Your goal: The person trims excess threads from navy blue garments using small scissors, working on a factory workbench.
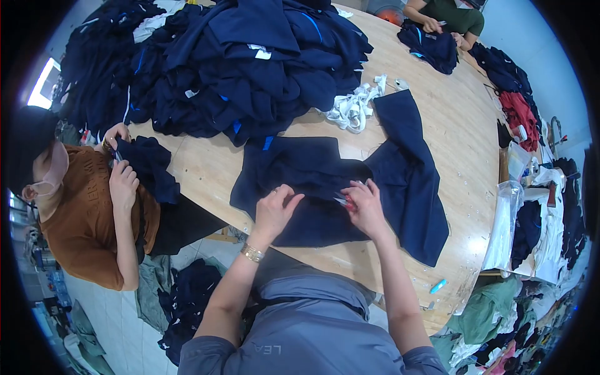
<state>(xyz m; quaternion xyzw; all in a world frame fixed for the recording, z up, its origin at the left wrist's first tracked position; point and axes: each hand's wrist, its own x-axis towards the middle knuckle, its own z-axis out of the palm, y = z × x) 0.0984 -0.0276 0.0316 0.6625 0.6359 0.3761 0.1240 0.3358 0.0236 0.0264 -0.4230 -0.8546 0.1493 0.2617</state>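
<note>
A dark navy garment point(312, 226) lies spread on the table in front of me, with a sleeve-like panel point(412, 187) reaching to the right. My left hand point(273, 215) rests over its middle, thumb apart from the bent fingers, and I see nothing held there. A little to the right, my right hand point(367, 211) is closed around small red-handled thread snips point(350, 204). Their metal tip points left, just above the cloth. A blue tab point(267, 143) shows at the garment's upper left edge.
A large heap of navy garments point(237, 69) covers the back left of the table point(465, 181). White strips point(353, 109) lie beside it, a turquoise marker-like item point(438, 286) at front right. Co-workers handle dark cloth at left point(147, 165) and at the far right point(431, 47).
</note>
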